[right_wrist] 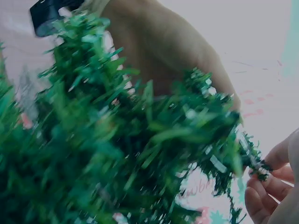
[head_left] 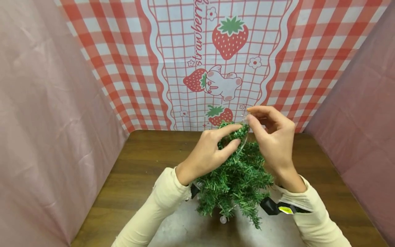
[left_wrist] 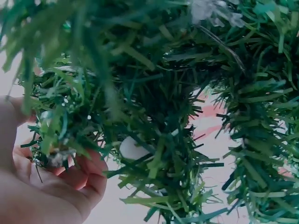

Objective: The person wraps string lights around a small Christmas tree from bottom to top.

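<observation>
A small artificial Christmas tree [head_left: 236,183] with green tinsel needles stands between the hands. My left hand [head_left: 211,147] is at the treetop, thumb and index finger on either side of it. In the left wrist view its fingers [left_wrist: 91,175] curl round a branch tip. Just right of the top, my right hand [head_left: 274,137] pinches a small clear piece of a string light [head_left: 245,117] between thumb and index finger. Thin clear wire runs down from there along the needles. A white ball [left_wrist: 133,148] and a clear, flower-like piece [left_wrist: 217,11] sit among the branches.
The tree is on a brown wooden table [head_left: 132,164] with a whitish patch [head_left: 176,223] around its base. A round clear bulb [head_left: 223,219] hangs low at the front. Behind is a strawberry-print cloth [head_left: 172,44]; pink curtains [head_left: 46,120] flank both sides.
</observation>
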A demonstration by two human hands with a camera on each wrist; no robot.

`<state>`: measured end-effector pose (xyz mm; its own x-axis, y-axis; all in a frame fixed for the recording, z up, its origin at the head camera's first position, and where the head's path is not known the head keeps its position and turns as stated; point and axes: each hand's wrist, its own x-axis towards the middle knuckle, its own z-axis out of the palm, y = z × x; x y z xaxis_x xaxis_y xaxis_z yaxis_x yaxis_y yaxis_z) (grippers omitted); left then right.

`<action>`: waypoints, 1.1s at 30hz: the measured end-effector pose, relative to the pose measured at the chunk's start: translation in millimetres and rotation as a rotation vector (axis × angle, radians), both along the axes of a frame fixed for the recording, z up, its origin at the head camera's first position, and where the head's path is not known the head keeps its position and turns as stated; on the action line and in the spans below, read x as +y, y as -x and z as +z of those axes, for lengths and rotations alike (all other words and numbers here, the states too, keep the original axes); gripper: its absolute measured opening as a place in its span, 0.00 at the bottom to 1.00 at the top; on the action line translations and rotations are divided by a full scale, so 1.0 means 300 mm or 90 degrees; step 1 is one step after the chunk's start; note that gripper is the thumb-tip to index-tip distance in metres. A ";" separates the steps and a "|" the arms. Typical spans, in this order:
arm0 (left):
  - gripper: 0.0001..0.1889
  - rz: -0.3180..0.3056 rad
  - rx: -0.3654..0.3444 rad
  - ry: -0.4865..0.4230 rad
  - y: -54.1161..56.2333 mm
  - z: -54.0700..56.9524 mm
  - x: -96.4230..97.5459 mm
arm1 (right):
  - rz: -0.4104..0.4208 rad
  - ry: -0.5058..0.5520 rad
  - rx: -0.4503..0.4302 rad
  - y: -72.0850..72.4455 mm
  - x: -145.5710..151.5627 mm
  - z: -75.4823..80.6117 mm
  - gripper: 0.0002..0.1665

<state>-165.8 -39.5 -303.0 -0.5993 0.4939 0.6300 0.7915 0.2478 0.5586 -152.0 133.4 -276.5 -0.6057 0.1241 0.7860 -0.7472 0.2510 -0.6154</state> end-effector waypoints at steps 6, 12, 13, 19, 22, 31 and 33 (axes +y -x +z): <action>0.18 0.007 0.012 0.006 0.005 -0.001 0.005 | -0.007 -0.019 0.008 -0.049 -0.014 0.019 0.09; 0.22 0.003 0.012 -0.025 -0.004 -0.016 0.001 | 0.005 -0.060 -0.021 -0.062 0.002 0.011 0.15; 0.23 0.003 0.012 -0.032 -0.008 -0.020 -0.001 | 0.000 -0.069 -0.026 -0.064 0.008 0.008 0.17; 0.25 0.017 0.017 -0.046 -0.043 -0.060 -0.037 | -0.029 -0.138 -0.019 -0.084 0.042 -0.019 0.24; 0.25 0.033 0.028 -0.051 -0.073 -0.087 -0.072 | -0.043 -0.164 0.013 -0.089 0.067 -0.044 0.24; 0.25 0.157 -0.002 -0.007 -0.126 -0.248 -0.241 | -0.102 -0.208 0.003 -0.111 0.194 -0.169 0.24; 0.25 0.196 -0.001 0.016 -0.126 -0.293 -0.282 | -0.117 -0.212 -0.014 -0.114 0.217 -0.209 0.25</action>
<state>-127.9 -124.2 -390.9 -0.7245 0.3041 0.6186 0.6759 0.4893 0.5510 -117.9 198.4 -339.2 -0.6137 -0.0281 0.7890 -0.6586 0.5693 -0.4921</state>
